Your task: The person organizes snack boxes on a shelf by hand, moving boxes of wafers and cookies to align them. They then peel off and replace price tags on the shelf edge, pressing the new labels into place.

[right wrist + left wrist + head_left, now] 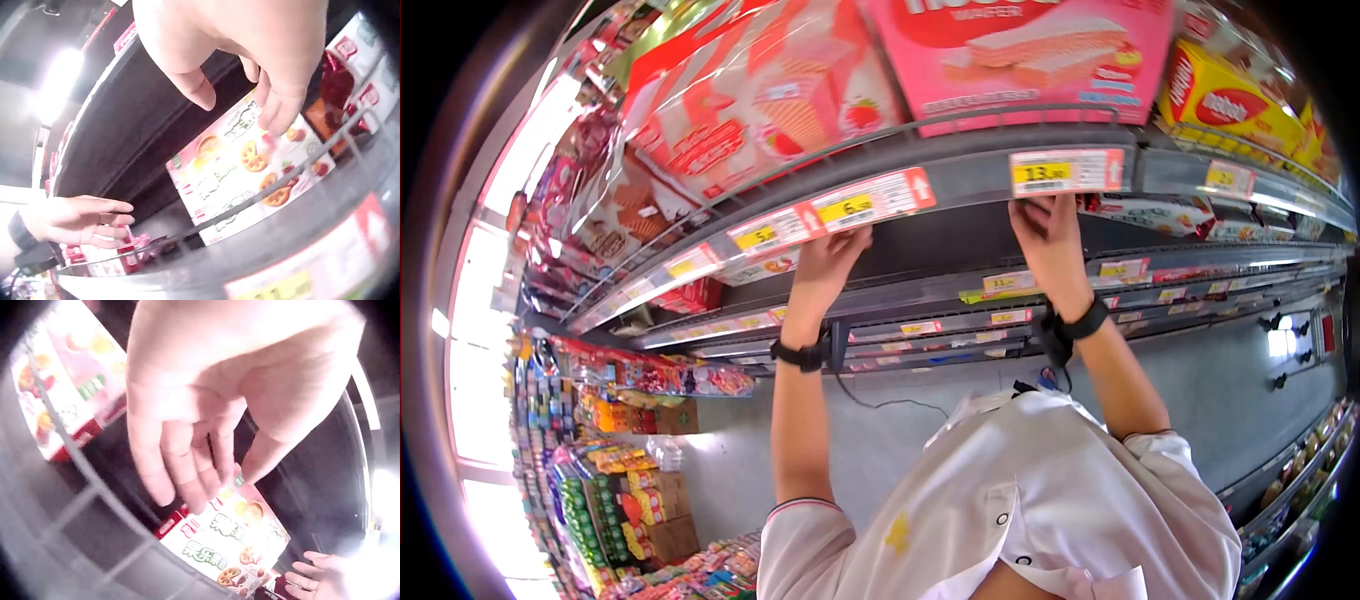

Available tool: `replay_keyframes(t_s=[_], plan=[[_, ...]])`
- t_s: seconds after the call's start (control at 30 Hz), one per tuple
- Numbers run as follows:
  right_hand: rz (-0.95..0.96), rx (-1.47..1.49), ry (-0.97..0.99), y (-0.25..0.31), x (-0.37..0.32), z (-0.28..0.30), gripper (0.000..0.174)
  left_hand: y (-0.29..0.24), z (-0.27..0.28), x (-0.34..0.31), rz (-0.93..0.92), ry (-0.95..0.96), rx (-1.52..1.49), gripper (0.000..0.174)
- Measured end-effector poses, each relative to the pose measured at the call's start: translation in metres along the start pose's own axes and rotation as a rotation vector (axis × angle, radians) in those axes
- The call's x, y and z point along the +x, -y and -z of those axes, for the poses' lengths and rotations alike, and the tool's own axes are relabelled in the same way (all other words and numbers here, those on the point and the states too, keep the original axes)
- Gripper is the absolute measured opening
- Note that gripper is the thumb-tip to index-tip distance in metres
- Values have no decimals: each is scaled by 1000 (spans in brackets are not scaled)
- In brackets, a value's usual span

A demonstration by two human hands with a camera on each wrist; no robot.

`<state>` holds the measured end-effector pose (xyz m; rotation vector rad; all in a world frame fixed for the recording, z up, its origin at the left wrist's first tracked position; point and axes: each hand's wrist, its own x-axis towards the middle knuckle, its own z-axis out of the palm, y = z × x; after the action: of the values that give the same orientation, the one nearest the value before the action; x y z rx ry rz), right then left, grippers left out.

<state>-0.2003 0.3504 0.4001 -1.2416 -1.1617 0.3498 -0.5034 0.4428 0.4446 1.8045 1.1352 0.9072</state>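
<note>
Both hands reach in under an upper shelf's front edge, their fingertips partly hidden by it in the head view. My left hand (830, 270) has loosely bent fingers with nothing between them. In the left wrist view its fingertips overlap the near end of a white and pink box (231, 544) printed with fruit tarts. The right hand (1052, 245) is also loosely bent. In the right wrist view, its fingers hang close over a white box (250, 165) with the same kind of tart pictures, fingertips overlapping its printed face. The two hands stand apart.
Above are large pink wafer packs (1020, 60) and a strawberry wafer bag (770, 100). Price tags (870, 198) line the shelf edge. A wire rail (300, 165) runs along the lower shelf's front. Another tart box (69, 375) stands nearby; red packets (340, 87) lie to the right.
</note>
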Motion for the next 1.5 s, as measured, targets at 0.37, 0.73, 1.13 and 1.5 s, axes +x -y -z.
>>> replay_keyframes(t_s=[0.37, 0.73, 1.13, 1.5], plan=[[30, 48, 739, 42, -14, -212, 72, 224, 186, 6, -204, -891, 901, 31], [-161, 80, 823, 29, -22, -216, 56, 188, 153, -17, -162, -697, 817, 45], [-171, -219, 471, 19, -20, -37, 41, 37, 21, -52, -58, -375, 461, 31], [-198, -228, 266, -30, 3, 39, 73, 9, -67, -2, -174, -116, 349, 46]])
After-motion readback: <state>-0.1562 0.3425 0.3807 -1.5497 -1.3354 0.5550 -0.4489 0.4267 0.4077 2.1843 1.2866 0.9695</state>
